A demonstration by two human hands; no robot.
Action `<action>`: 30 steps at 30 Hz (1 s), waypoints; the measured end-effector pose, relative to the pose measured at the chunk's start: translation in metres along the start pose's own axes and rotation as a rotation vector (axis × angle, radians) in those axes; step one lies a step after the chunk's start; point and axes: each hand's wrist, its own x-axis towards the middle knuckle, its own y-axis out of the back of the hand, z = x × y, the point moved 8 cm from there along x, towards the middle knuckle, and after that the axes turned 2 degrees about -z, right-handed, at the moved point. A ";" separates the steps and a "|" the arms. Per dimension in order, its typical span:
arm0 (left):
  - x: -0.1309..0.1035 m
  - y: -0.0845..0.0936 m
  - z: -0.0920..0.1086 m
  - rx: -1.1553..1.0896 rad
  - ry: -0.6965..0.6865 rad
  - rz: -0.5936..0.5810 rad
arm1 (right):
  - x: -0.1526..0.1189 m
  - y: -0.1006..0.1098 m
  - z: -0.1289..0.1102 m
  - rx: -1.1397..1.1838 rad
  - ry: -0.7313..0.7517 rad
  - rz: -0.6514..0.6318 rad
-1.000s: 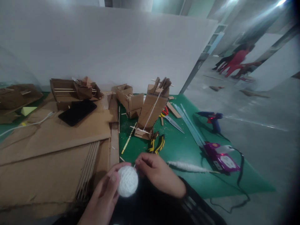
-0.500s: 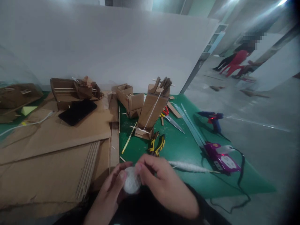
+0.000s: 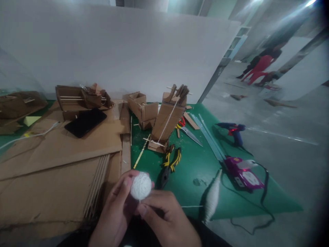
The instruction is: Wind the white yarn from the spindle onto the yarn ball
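Note:
A white ball of string (image 3: 141, 185) is held in my left hand (image 3: 115, 209), with the thumb on its near left side and fingers curled behind. Just below the ball, my right hand (image 3: 167, 218) pinches the string between thumb and forefinger. From that hand the string runs right to a spindle (image 3: 214, 199) wound thickly with white string, lying slanted near the table's front right edge. Pliers with yellow-and-black handles (image 3: 171, 164) rest beyond my hands.
Behind the pliers leans a cardboard model (image 3: 168, 121). Scissors (image 3: 190, 133), clear glue sticks (image 3: 208, 137), a blue glue gun (image 3: 235, 130) and a purple power strip (image 3: 244, 175) lie to the right. Stacked cardboard (image 3: 51, 185) and a black phone (image 3: 86, 122) occupy the left.
The string spindle has swung from lying crosswise to pointing away from me, further right. My right hand has moved down from the ball's side to below it. The ball has risen slightly.

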 end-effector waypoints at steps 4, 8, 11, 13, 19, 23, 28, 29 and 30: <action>-0.005 0.003 0.002 0.119 -0.067 -0.116 | 0.002 0.001 -0.004 -0.019 0.000 -0.058; -0.006 0.008 0.009 0.284 -0.195 -0.052 | 0.005 0.006 -0.006 -0.066 0.018 -0.052; -0.003 0.006 0.011 0.265 -0.241 -0.042 | 0.008 0.004 -0.003 -0.053 0.037 -0.081; -0.003 0.003 0.009 0.212 -0.227 -0.063 | 0.011 0.000 0.002 -0.019 0.036 -0.117; -0.014 -0.004 0.008 0.295 -0.167 -0.089 | 0.020 0.000 0.024 -0.002 -0.038 -0.229; -0.019 -0.005 0.012 0.428 -0.184 -0.112 | 0.033 0.020 0.029 -0.164 -0.097 -0.261; -0.018 0.007 0.005 0.461 -0.106 -0.093 | 0.056 0.045 0.020 -0.366 -0.103 -0.285; -0.018 0.009 0.001 0.428 -0.054 -0.091 | 0.059 0.047 0.016 -0.381 -0.099 -0.282; -0.017 0.011 -0.002 0.403 -0.022 -0.081 | 0.061 0.049 0.013 -0.386 -0.099 -0.274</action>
